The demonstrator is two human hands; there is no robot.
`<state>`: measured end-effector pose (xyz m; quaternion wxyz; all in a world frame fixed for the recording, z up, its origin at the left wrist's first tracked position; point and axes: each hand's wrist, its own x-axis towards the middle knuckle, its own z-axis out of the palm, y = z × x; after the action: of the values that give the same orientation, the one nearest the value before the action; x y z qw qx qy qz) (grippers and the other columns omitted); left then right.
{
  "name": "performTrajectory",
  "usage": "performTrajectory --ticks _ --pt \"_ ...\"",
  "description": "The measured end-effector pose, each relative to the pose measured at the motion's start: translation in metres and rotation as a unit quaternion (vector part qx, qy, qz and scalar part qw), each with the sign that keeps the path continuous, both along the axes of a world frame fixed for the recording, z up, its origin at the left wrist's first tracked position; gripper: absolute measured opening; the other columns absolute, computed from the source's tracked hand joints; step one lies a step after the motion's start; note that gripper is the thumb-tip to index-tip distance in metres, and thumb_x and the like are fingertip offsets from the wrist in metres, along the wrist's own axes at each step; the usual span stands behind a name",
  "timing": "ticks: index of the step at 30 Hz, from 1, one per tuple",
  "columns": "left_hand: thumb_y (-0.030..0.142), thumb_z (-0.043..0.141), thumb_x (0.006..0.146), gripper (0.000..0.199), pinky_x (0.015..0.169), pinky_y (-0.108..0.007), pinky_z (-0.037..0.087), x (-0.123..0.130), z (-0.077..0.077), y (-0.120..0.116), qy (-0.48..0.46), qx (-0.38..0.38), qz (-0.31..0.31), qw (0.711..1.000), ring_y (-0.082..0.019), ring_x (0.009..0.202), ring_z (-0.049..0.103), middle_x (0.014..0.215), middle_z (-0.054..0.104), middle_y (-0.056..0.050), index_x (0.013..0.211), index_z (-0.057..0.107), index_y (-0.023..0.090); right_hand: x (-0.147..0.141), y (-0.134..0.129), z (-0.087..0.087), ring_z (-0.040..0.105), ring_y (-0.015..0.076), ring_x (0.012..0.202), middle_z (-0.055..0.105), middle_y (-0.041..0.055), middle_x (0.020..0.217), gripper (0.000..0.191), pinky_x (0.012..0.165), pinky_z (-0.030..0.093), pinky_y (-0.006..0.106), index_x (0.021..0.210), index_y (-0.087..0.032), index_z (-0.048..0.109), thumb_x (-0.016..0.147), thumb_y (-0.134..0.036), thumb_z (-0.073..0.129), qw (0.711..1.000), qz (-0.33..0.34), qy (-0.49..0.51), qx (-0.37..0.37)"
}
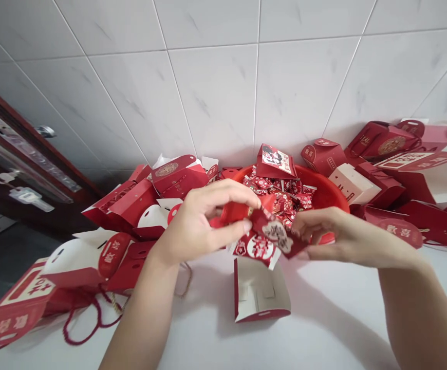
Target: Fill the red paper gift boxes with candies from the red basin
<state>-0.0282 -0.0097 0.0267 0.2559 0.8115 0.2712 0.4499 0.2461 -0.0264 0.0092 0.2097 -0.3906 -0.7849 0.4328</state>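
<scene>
My left hand (208,221) is closed, pinching several wrapped candies between thumb and fingers. Among them are a bright red one and a red packet with white print (260,247). A dark red candy packet (279,235) spans the gap between my hands, and the curled fingers of my right hand (331,236) grip its right end. Directly below stands a small box (262,290), its top open and its pale inside showing. Behind my hands a red basin (333,198) holds many wrapped candies (285,200). One closed red gift box (275,162) rests on the basin's far side.
Red and white gift boxes (179,174) crowd the left, some with flaps up and cord handles (96,321). More boxes (385,141) are piled at the right. A tiled wall (216,92) backs the white table (204,334). Keys (31,198) hang at a cabinet door on the left.
</scene>
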Motion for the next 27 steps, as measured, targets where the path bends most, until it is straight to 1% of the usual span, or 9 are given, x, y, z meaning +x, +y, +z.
performTrajectory --ticks 2,4,6,10,14,16,19,22,27 --pt "0.012 0.071 0.081 0.021 0.081 -0.033 0.060 -0.003 0.009 -0.015 0.069 0.048 -0.007 0.996 -0.021 0.090 0.072 0.100 0.076 -0.003 0.093 0.079 0.027 -0.009 -0.008 -0.001 0.062 0.0165 0.067 0.069 0.0005 0.075 0.016 0.058 0.047 0.026 0.081 -0.021 0.066 0.086 -0.034 0.073 0.997 0.029 -0.076 0.013" --pt "0.010 0.067 0.084 0.024 0.077 -0.029 0.059 -0.003 0.013 -0.023 0.105 0.086 0.000 0.991 -0.018 0.086 0.072 0.102 0.075 -0.003 0.095 0.078 0.028 -0.020 -0.013 -0.004 0.058 0.0150 0.063 0.066 -0.0011 0.072 0.021 0.052 0.041 0.025 0.080 -0.021 0.062 0.083 -0.037 0.076 0.991 0.017 -0.130 0.027" --pt "0.008 0.064 0.085 0.027 0.072 -0.026 0.057 -0.002 0.013 -0.025 0.121 0.103 -0.004 0.987 -0.015 0.079 0.070 0.104 0.075 -0.003 0.098 0.078 0.028 -0.027 -0.017 -0.006 0.056 0.0147 0.063 0.065 -0.0021 0.074 0.031 0.051 0.038 0.024 0.087 -0.022 0.060 0.080 -0.044 0.080 0.988 -0.012 -0.145 0.044" --pt "0.005 0.061 0.084 0.030 0.062 -0.021 0.054 -0.003 0.010 -0.022 0.154 0.081 -0.033 0.984 -0.011 0.069 0.065 0.102 0.073 -0.002 0.100 0.077 0.027 -0.032 -0.025 -0.004 0.061 0.0173 0.077 0.069 -0.0011 0.092 0.048 0.064 0.046 0.025 0.103 -0.024 0.058 0.073 -0.052 0.085 0.993 -0.033 -0.089 0.075" --pt "0.005 0.058 0.085 0.032 0.067 -0.022 0.056 -0.005 0.010 -0.025 0.182 0.054 -0.040 0.981 -0.012 0.073 0.067 0.105 0.073 -0.003 0.101 0.077 0.026 -0.036 -0.034 0.000 0.060 0.0181 0.074 0.068 -0.0009 0.088 0.053 0.060 0.044 0.025 0.094 -0.024 0.063 0.065 -0.060 0.087 0.991 -0.021 -0.095 0.092" --pt "0.005 0.058 0.086 0.032 0.070 -0.022 0.057 -0.004 0.011 -0.029 0.185 0.042 -0.053 0.980 -0.013 0.076 0.068 0.107 0.073 -0.004 0.101 0.077 0.026 -0.038 -0.038 0.000 0.058 0.0170 0.069 0.067 -0.0004 0.083 0.048 0.056 0.042 0.025 0.089 -0.023 0.063 0.069 -0.061 0.084 0.990 -0.032 -0.104 0.095" --pt "0.006 0.059 0.088 0.032 0.071 -0.022 0.056 0.001 0.011 -0.036 0.186 0.022 -0.073 0.980 -0.013 0.079 0.069 0.109 0.072 -0.003 0.104 0.076 0.027 -0.040 -0.040 -0.004 0.058 0.0157 0.065 0.069 0.0013 0.080 0.025 0.056 0.042 0.025 0.090 -0.022 0.066 0.088 -0.047 0.071 0.990 -0.045 -0.088 0.098" --pt "0.003 0.056 0.090 0.032 0.074 -0.022 0.054 0.003 0.010 -0.040 0.214 0.000 -0.088 0.973 -0.013 0.083 0.069 0.110 0.070 -0.004 0.107 0.073 0.024 -0.041 -0.038 -0.006 0.060 0.0153 0.064 0.071 0.0014 0.079 0.008 0.057 0.043 0.025 0.088 -0.022 0.068 0.092 -0.026 0.063 0.990 -0.034 -0.092 0.103" --pt "0.006 0.059 0.093 0.027 0.084 -0.023 0.051 -0.002 0.013 -0.042 0.278 -0.013 -0.118 0.953 -0.016 0.094 0.069 0.109 0.069 -0.003 0.113 0.065 0.022 -0.038 -0.032 -0.003 0.069 0.0167 0.083 0.076 0.0017 0.099 0.017 0.070 0.049 0.024 0.096 -0.024 0.075 0.095 -0.017 0.059 0.989 0.094 -0.099 0.060"
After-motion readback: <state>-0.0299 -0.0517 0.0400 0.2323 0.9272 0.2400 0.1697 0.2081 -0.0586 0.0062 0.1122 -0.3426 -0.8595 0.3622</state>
